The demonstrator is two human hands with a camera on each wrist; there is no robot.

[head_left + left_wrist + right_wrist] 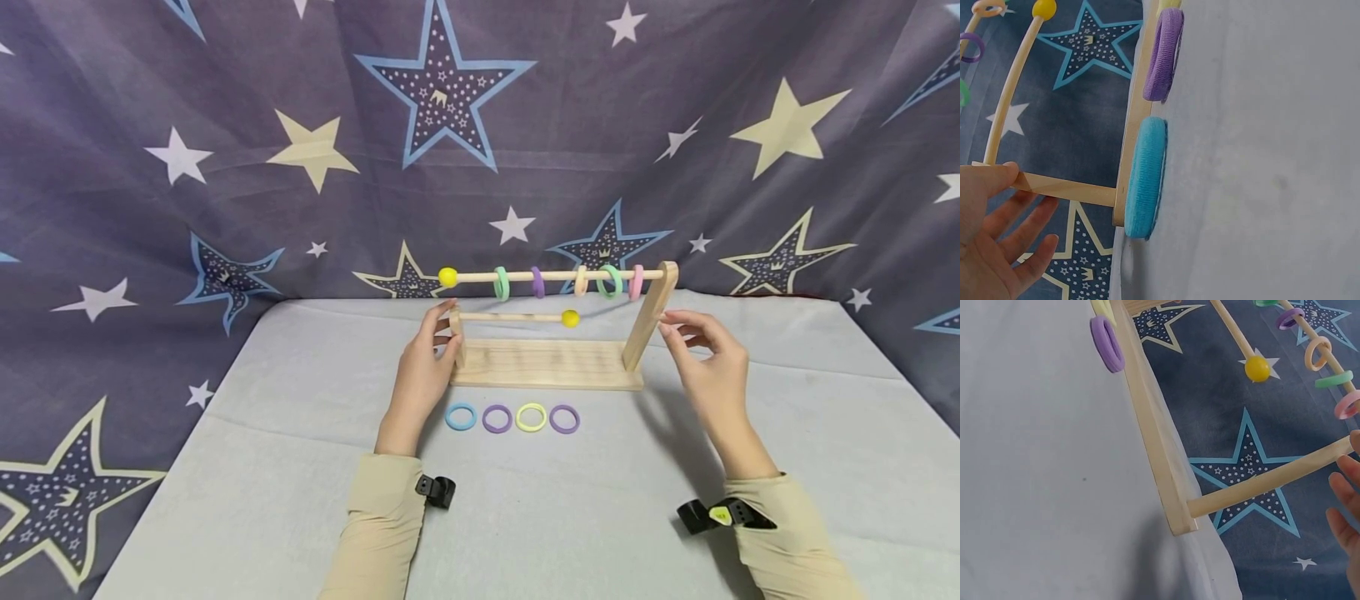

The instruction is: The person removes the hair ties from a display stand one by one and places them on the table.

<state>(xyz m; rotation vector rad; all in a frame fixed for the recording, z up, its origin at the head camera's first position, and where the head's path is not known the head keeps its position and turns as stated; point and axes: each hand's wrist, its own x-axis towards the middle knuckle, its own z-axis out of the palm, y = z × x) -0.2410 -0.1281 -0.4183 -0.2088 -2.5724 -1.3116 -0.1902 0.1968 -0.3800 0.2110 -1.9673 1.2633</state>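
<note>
A wooden stand (546,364) has a tall right post, a short left post and two rods tipped with yellow balls. On the upper rod hang several hair ties, among them a purple hair tie (537,282) and a pink hair tie (636,283). My left hand (422,375) pinches the short post, thumb on its near side in the left wrist view. At the tall post's outer edge, my right hand (712,367) grips with thumb and forefinger; the right wrist view shows only its fingertips. The lower rod (517,317) carries no tie.
In front of the base lie a blue hair tie (461,417), a purple hair tie (497,419), a yellow hair tie (531,417) and another purple hair tie (564,419) in a row. A star-patterned cloth (465,208) hangs behind the grey-covered table (585,517).
</note>
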